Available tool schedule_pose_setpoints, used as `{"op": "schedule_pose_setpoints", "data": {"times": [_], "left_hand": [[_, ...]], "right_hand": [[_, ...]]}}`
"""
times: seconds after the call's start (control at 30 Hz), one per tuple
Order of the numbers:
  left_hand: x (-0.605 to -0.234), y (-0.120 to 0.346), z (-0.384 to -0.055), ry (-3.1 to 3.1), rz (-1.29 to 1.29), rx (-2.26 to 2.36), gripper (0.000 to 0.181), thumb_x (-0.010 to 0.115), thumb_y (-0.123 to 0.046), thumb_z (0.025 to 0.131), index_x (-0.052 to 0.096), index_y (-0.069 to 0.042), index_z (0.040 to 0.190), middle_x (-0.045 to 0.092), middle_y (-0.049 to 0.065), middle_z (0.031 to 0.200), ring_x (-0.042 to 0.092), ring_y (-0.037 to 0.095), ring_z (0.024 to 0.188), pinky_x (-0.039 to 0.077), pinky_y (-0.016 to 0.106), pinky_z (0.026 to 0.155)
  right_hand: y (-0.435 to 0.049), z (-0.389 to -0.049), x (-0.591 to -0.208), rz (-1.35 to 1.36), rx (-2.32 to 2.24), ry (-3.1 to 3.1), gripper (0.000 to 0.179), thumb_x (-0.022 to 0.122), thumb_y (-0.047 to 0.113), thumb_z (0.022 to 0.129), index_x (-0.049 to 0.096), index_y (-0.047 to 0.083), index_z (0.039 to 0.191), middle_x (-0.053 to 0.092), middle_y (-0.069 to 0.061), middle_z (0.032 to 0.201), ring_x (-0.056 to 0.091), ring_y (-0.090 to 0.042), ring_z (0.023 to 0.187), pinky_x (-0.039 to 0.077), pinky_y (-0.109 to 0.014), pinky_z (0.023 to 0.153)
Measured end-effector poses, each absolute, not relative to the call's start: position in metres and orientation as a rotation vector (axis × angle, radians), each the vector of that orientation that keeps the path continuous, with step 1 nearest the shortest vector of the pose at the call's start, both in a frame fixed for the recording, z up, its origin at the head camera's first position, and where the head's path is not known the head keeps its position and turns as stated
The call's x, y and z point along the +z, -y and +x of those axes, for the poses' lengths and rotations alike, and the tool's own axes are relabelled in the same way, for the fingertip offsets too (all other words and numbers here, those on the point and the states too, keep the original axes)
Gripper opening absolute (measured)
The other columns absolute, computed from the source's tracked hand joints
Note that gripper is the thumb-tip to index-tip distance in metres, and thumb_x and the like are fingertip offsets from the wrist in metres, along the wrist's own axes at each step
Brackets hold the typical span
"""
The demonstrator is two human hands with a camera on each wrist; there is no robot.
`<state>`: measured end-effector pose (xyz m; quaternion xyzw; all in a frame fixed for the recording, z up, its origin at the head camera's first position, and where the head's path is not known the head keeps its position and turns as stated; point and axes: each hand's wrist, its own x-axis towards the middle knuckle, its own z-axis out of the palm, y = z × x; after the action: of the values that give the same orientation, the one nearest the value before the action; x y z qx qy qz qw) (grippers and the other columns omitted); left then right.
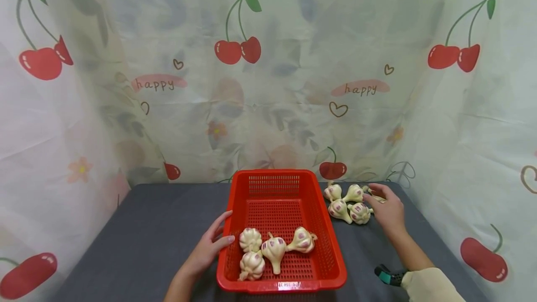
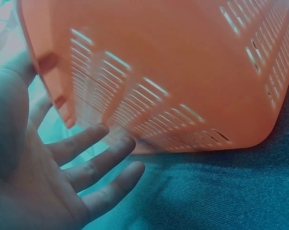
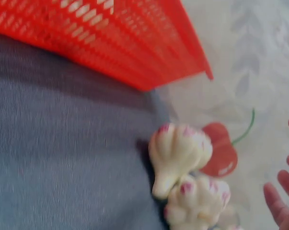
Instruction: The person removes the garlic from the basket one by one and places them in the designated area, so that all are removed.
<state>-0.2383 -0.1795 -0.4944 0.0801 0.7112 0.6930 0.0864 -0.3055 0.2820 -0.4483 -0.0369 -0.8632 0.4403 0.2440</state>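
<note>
In the head view a red plastic basket (image 1: 268, 285) stands on the table, with several garlic bulbs (image 1: 274, 248) at its near end. My left hand (image 1: 205, 248) touches its left rim, thumb and forefinger over the edge. The left wrist view has the other fingers (image 2: 101, 167) spread loosely outside the slotted wall (image 2: 182, 62). Right of the basket lies a cluster of garlic bulbs (image 1: 339, 209). My right hand (image 1: 389, 209) reaches over its right side, partly hiding a bulb (image 1: 379, 198). In the right wrist view its fingers (image 3: 277, 203) look spread, apart from the visible bulbs (image 3: 178, 151).
A dark grey cloth covers the table (image 1: 168, 227). Printed curtains (image 1: 277, 83) enclose its back and both sides. A black and teal strap (image 1: 390, 276) sits at my right wrist, beside a pale sleeve (image 1: 432, 285).
</note>
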Motion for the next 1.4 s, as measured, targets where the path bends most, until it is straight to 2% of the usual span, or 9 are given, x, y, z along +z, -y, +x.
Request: {"op": "schedule_pose_setpoints", "data": {"times": [0.1, 0.2, 0.4, 0.6, 0.87, 1.07, 1.4], "left_hand": [[-0.493, 0.179, -0.238, -2.124, 0.239, 2.063, 0.063, 0.058, -0.019, 0.097, 0.028, -0.021, 0.153, 0.036, 0.027, 0.145, 0.048, 0.040, 0.123, 0.051, 0.050, 0.088], [-0.493, 0.179, -0.238, -2.125, 0.238, 2.062, 0.063, 0.058, -0.019, 0.097, 0.028, -0.021, 0.153, 0.036, 0.027, 0.145, 0.047, 0.040, 0.123, 0.051, 0.050, 0.088], [-0.493, 0.179, -0.238, -2.133, 0.228, 2.061, 0.063, 0.059, -0.019, 0.097, 0.029, -0.021, 0.152, 0.036, 0.027, 0.145, 0.047, 0.041, 0.124, 0.051, 0.050, 0.088], [-0.494, 0.179, -0.238, -2.124, 0.238, 2.066, 0.063, 0.059, -0.018, 0.097, 0.029, -0.021, 0.152, 0.036, 0.027, 0.145, 0.047, 0.042, 0.124, 0.051, 0.050, 0.087], [-0.493, 0.180, -0.238, -2.125, 0.242, 2.075, 0.062, 0.059, -0.017, 0.097, 0.030, -0.022, 0.152, 0.037, 0.027, 0.145, 0.047, 0.042, 0.123, 0.051, 0.050, 0.088], [-0.494, 0.180, -0.238, -2.127, 0.234, 2.067, 0.063, 0.059, -0.018, 0.097, 0.029, -0.022, 0.152, 0.037, 0.027, 0.144, 0.048, 0.042, 0.123, 0.051, 0.051, 0.087], [-0.496, 0.180, -0.239, -2.117, 0.240, 2.070, 0.063, 0.059, -0.018, 0.097, 0.029, -0.023, 0.152, 0.037, 0.026, 0.145, 0.048, 0.042, 0.122, 0.052, 0.051, 0.086]], "right_hand": [[-0.273, -0.301, -0.437, -0.031, 1.261, 2.374, 0.044, 0.069, 0.029, 0.092, 0.059, 0.004, 0.127, 0.062, -0.019, 0.123, 0.057, -0.034, 0.113, 0.049, -0.022, 0.073], [-0.264, -0.299, -0.428, 0.071, 1.379, 2.384, 0.047, 0.068, 0.027, 0.093, 0.055, 0.001, 0.130, 0.058, -0.020, 0.127, 0.054, -0.035, 0.116, 0.050, -0.016, 0.072], [-0.249, -0.295, -0.415, 0.247, 1.610, 2.443, 0.055, 0.065, 0.025, 0.095, 0.044, 0.000, 0.139, 0.048, -0.024, 0.136, 0.048, -0.039, 0.122, 0.056, -0.034, 0.076], [-0.234, -0.291, -0.401, 0.352, 1.675, 2.506, 0.057, 0.067, 0.025, 0.094, 0.043, 0.002, 0.140, 0.044, -0.024, 0.139, 0.047, -0.042, 0.123, 0.057, -0.041, 0.075], [-0.207, -0.293, -0.376, 0.481, 1.728, 2.709, 0.073, 0.070, 0.035, 0.090, 0.033, 0.009, 0.147, 0.034, -0.023, 0.148, 0.042, -0.045, 0.128, 0.054, -0.051, 0.081], [-0.183, -0.297, -0.364, 0.583, 1.713, 2.899, 0.080, 0.071, 0.035, 0.089, 0.027, 0.010, 0.151, 0.028, -0.025, 0.150, 0.046, -0.044, 0.125, 0.055, -0.050, 0.078], [-0.148, -0.300, -0.370, 0.595, 1.525, 3.223, 0.075, 0.070, 0.041, 0.089, 0.033, 0.016, 0.149, 0.034, -0.018, 0.148, 0.052, -0.035, 0.118, 0.056, -0.048, 0.069]]}}
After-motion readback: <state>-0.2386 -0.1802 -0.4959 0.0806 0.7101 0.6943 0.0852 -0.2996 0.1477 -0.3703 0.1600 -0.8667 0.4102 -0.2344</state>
